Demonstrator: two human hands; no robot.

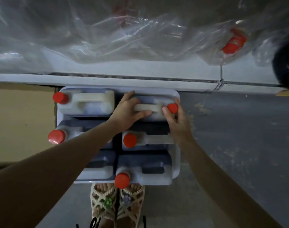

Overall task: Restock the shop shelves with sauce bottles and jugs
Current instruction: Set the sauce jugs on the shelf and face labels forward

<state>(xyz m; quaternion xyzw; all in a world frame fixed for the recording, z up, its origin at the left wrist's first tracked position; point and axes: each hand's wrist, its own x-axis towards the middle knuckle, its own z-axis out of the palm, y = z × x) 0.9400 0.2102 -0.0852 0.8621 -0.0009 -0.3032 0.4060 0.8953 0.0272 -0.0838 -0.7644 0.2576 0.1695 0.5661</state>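
Nearest, just behind the tray (177, 162): pair of woven sandals (117, 203), toes up against its near edge.

On tray: six white jugs with red caps, seen from above, handles uppermost, packed tight in three rows of two, likely so as not to tip in carrying.
- Near row: near-right jug (145, 170), cap overhanging the near rim; near-left jug (97, 168), cap hidden under a forearm.
- Middle row: middle-right jug (147, 140); middle-left jug (57, 137), mostly under the same arm.
- Far row: far-left jug (84, 104), untouched; far-right jug (155, 111), seated in tray, not yet lifted, under both hands.

Left hand (129, 109): curled round the handle's left end, thumb along its near side, apparently for the lift.

Right hand (176, 119): pinching the cap (172, 108) between thumb and forefinger, probably to steady or check it.

Left of tray: cardboard box (22, 120).

Beyond tray: white shelf edge (107, 79), destination by the look of it.

Farther beyond: crumpled clear plastic wrap (124, 35) over shelved stock, one red-labelled bottle (233, 41) showing through.

Lettering: none legible anywhere; bottle label too blurred.
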